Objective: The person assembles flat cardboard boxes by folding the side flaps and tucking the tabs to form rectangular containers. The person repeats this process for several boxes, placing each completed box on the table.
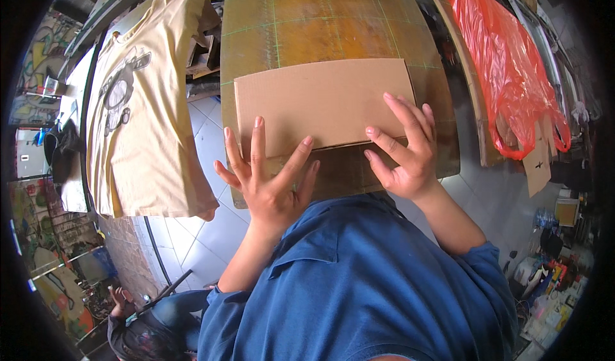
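A flat brown cardboard box [320,101] lies on the board-like table [333,15] in front of me, its long side toward my body. At its near left corner is my left hand [269,181], fingers spread, with some fingertips over the cardboard. My right hand [407,149] is at the near right corner, fingers apart, fingertips reaching over the box's edge. Neither hand is wrapped round the box. Whether the fingertips press on it or hover just above, I cannot tell.
A cream T-shirt [154,105] with a dark print is spread on a board at left. A red plastic bag [503,66] rests on a narrow board at right, beside a cardboard piece [538,169]. Another person [157,326] sits at lower left. Assorted items crowd the lower right.
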A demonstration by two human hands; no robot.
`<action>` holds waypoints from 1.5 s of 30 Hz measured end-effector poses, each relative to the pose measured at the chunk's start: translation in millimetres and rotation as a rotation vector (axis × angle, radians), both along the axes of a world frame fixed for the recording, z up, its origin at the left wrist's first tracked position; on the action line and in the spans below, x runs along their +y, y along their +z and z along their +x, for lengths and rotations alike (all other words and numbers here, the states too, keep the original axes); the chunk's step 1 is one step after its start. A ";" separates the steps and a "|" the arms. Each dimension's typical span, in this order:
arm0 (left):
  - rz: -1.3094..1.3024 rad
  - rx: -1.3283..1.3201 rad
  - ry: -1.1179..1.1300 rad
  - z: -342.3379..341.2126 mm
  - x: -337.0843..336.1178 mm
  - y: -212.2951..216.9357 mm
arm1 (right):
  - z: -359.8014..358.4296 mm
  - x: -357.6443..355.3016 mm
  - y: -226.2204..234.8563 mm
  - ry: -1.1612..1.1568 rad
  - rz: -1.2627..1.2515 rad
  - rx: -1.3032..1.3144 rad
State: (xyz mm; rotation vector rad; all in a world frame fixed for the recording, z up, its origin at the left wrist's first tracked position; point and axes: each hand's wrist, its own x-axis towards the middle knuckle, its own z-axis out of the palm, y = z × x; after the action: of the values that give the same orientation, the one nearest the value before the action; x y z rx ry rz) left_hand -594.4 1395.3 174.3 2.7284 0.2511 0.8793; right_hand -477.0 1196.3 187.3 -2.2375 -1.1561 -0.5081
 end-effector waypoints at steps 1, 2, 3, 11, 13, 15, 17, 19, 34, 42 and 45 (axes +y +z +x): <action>0.018 -0.010 0.026 0.0 -1.2 2.2 | -0.6 -0.8 -1.1 0.000 -0.006 0.006; 0.037 0.029 0.031 -0.9 -1.3 2.3 | 0.3 -0.9 -1.4 0.003 -0.010 0.006; 0.056 0.069 0.036 -3.4 -1.5 0.1 | 0.0 -0.7 -1.1 -0.006 -0.020 -0.008; -0.191 -0.033 -0.059 -8.9 4.3 0.4 | -2.6 -3.1 8.0 -0.003 0.113 0.013; -0.443 -0.245 -0.066 -8.6 8.6 -3.8 | 0.2 -7.8 1.0 -0.094 0.236 0.111; -0.680 -0.110 -0.123 -16.2 14.6 -7.0 | -0.3 -17.2 -13.1 -0.110 0.306 0.359; -0.789 -0.048 -0.163 -12.9 19.3 -2.7 | -2.2 -19.3 -9.1 -0.081 0.263 0.497; -0.767 -0.064 -0.176 -4.1 24.2 8.2 | 10.1 -15.1 -4.4 -0.035 0.291 0.501; -1.038 -0.116 -0.192 373.0 244.5 13.0 | 360.0 199.0 -11.7 -0.227 0.095 0.587; -0.540 0.411 0.186 289.9 221.7 -35.7 | 304.1 133.4 -27.3 -0.313 -0.036 0.457; -0.176 0.652 0.227 223.4 181.6 -25.8 | 233.1 88.8 -10.8 -0.272 -0.440 0.328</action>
State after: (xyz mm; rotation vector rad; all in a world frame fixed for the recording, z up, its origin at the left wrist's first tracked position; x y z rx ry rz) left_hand -370.9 1576.9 148.5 2.7591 0.7308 -0.0261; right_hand -243.9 1285.1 176.6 -2.7455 -0.8567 0.0280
